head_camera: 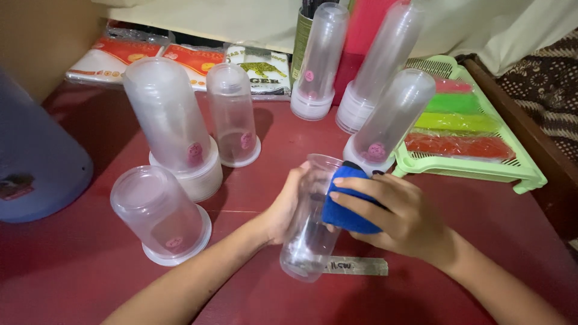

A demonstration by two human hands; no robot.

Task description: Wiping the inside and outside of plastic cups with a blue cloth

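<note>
Nearest the camera, the left hand (283,210) wraps its fingers closed around a clear plastic tumbler (310,219) held tilted above the dark red table (120,277), while the right hand (397,213) presses a folded blue cloth (346,207) against the tumbler's side, fingers curled over it. Just beyond stand stacks of upturned clear plastic tumblers (174,129), the closest stack (390,120) leaning right behind the cloth, and farther right a pale green plastic tray (481,168) of coloured sachets. I judge that a wide wipe could nudge that leaning stack over, or the smooth tumbler could slip from the one-handed hold.
</note>
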